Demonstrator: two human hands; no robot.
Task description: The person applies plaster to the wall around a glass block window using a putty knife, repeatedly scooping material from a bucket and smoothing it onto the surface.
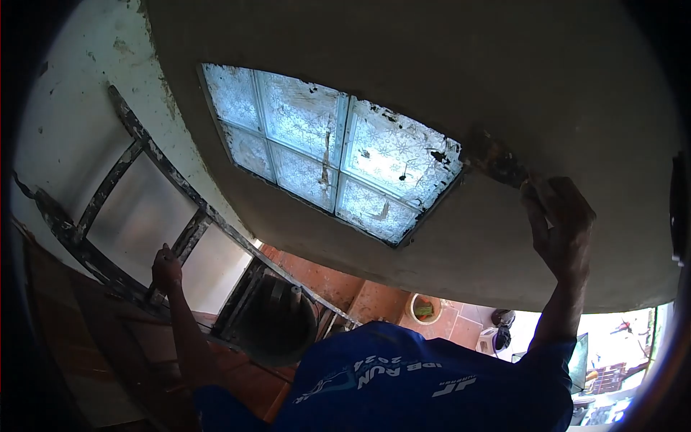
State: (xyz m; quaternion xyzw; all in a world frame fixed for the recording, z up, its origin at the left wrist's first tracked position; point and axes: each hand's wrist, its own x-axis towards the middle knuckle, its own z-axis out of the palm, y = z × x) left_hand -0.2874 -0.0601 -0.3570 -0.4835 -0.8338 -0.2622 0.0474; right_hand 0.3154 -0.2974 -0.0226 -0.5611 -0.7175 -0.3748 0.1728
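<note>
My right hand [560,219] is closed round the handle of a dark, stained trowel [500,162]. Its blade lies at or very near the grey-brown plastered wall [432,266], just beside the right corner of a glass-block window [324,151]. The window has six patterned panes with dark and brown smears on them. At the left, my left hand [167,270] is closed at the lower end of a rung of a paint-spattered ladder [173,173]. What its fingers wrap round is partly hidden by the hand itself.
Below stand a large black tub [277,317] and a round pot [425,308] on orange tiles [461,327]. A pale, patchy wall [68,108] lies behind the ladder. Dark wooden panels fill the lower left, and assorted items stand in bright light at the lower right.
</note>
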